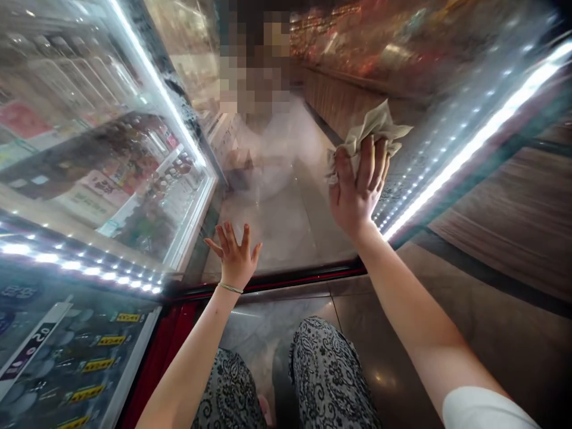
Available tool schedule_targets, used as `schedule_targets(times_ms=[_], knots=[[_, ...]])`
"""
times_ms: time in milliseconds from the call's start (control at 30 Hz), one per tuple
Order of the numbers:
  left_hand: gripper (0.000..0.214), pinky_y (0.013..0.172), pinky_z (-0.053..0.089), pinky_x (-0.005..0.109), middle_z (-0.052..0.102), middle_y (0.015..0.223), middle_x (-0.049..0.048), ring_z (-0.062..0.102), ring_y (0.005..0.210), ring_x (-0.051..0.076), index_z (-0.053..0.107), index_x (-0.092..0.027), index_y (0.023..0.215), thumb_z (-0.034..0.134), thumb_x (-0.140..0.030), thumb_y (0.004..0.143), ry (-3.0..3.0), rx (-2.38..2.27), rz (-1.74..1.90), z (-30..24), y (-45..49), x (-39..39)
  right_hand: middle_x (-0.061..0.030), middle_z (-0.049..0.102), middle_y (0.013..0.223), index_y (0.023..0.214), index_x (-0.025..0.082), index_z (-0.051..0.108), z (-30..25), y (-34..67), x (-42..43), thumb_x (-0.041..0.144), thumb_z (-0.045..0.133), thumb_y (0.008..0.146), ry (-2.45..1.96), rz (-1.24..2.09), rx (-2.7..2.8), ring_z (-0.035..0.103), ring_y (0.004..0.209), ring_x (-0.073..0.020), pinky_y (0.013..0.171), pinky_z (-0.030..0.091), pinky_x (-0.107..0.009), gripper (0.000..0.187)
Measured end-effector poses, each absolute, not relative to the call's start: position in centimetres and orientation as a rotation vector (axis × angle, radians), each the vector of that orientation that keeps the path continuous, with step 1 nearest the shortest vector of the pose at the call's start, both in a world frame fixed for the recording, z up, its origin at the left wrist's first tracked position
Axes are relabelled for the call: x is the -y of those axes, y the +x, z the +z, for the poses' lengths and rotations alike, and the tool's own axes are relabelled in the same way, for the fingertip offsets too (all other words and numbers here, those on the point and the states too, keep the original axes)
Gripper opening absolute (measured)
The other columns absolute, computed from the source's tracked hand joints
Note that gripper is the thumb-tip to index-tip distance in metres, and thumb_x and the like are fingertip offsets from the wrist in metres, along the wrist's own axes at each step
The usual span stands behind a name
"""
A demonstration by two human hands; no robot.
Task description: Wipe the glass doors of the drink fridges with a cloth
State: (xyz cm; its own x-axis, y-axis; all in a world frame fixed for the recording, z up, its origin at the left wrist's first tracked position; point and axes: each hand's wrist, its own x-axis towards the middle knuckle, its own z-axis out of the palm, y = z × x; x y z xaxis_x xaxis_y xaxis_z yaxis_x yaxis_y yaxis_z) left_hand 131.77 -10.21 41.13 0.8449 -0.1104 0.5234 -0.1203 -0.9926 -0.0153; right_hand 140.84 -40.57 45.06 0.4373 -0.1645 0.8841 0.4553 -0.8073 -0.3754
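Note:
My right hand (357,190) is raised against a fogged glass door (277,220), its fingers spread over a crumpled beige cloth (369,131). The cloth bunches up past my fingertips and lies on the wet-looking glass. My left hand (235,256) is up to the left of it, palm toward the glass and fingers apart, holding nothing. It seems to touch the pane, though I cannot be sure. A thin bracelet (230,288) circles my left wrist.
Packaged goods fill a lit display case (102,173) at the left. LED strips (482,140) edge the glass, and a red door frame (268,281) runs below my hands. Yellow price labels (98,363) sit low at left. My paisley trousers (328,381) stand over a tiled floor (393,333).

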Motion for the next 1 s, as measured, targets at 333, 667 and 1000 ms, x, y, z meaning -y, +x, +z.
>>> schedule_targets(times_ms=[333,667,1000], knots=[[0.079,0.111,-0.001,0.088,0.024,0.169,0.0243,0.006,0.157,0.051,0.044,-0.034,0.157,0.078,-0.031,0.086,3.068,0.196,0.630,31.0,131.0,13.6,-0.0019,0.077,0.112,0.116,0.038,0.078,16.5,134.4,33.7,0.016,0.064,0.092,-2.412,-0.913,0.659,0.069,0.104,-0.0175,0.102,0.057,-0.034,0.036],[0.068,0.110,-0.002,0.089,0.026,0.169,0.0248,-0.006,0.157,0.050,0.051,-0.029,0.153,0.074,-0.030,0.089,3.004,0.223,0.680,30.9,131.1,13.3,-0.0205,0.054,0.145,0.126,0.021,0.072,26.2,139.1,43.3,0.042,0.062,0.092,-2.316,-1.219,0.181,0.045,0.142,-0.0438,0.111,0.043,-0.072,0.040],[0.074,0.111,-0.002,0.088,0.009,0.173,0.0246,-0.013,0.155,0.051,0.046,-0.027,0.156,0.075,-0.033,0.088,2.988,0.241,0.726,30.5,131.2,13.9,-0.0252,0.022,0.168,0.147,0.017,0.053,18.8,137.7,43.2,0.039,0.052,0.098,-2.232,-1.349,-0.055,0.019,0.158,-0.0454,0.115,0.035,-0.074,0.054]])
